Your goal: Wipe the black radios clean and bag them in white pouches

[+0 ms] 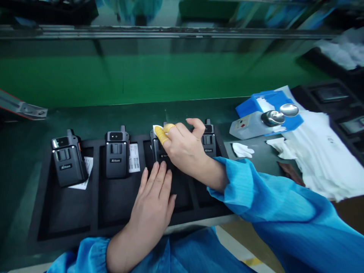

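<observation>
A black foam tray [71,212] holds several small black devices standing in its slots. My right hand [184,148], with yellow finger cots on two fingers, presses a small white wipe [157,128] against the top of the third device [159,153]. My left hand [155,197] lies flat on the tray with its fingers stretched out, fingertips touching the bottom of that same device. Two devices [68,159] [116,155] stand to the left, with barcode labels [134,158] beside them. A fourth device [209,142] stands behind my right hand, partly hidden.
A solvent dispenser bottle with a metal pump top [256,123] lies at the right, on a blue box [273,104]. White wipes [241,149] and white sheets [321,151] lie near it. A green conveyor belt [127,79] runs behind the tray. Black trays [335,98] sit far right.
</observation>
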